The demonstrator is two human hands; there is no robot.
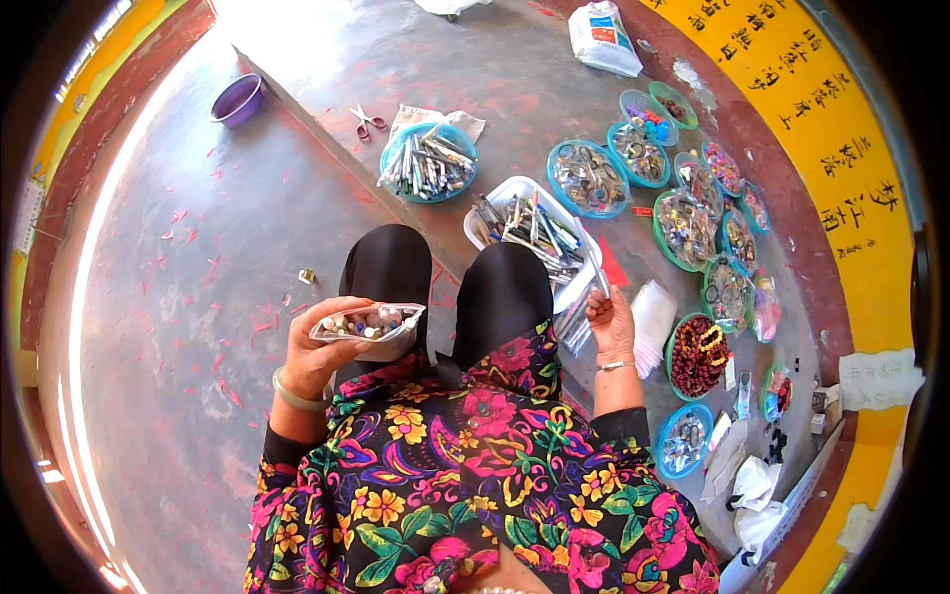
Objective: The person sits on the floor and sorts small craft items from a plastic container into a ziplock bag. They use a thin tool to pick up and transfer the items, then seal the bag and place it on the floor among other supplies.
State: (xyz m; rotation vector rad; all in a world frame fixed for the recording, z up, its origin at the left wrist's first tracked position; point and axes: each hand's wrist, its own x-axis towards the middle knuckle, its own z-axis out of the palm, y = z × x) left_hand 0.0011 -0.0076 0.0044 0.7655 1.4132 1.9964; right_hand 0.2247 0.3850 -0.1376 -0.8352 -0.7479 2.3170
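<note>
My left hand (315,351) is wrapped around a clear plastic bag (396,346) above my left thigh. The bag's mouth gapes, and the ends of many pens show inside it. In my right hand (612,325) a slim silvery pen (602,281) is pinched, pointing up and away from me. That hand is beside the near right corner of a white plastic basket (534,186). Loose pens (539,236) lie in a jumble in the basket. A bundle of pens in clear wrapping (574,330) sits just left of my right wrist, partly hidden.
A blue round basket of pens (427,163) stands ahead on a cloth, with scissors (368,123) at its left. Several round baskets of trinkets (589,178) line the right side. White plastic bags (653,322) lie by my right hand. A purple basin (237,102) is far left.
</note>
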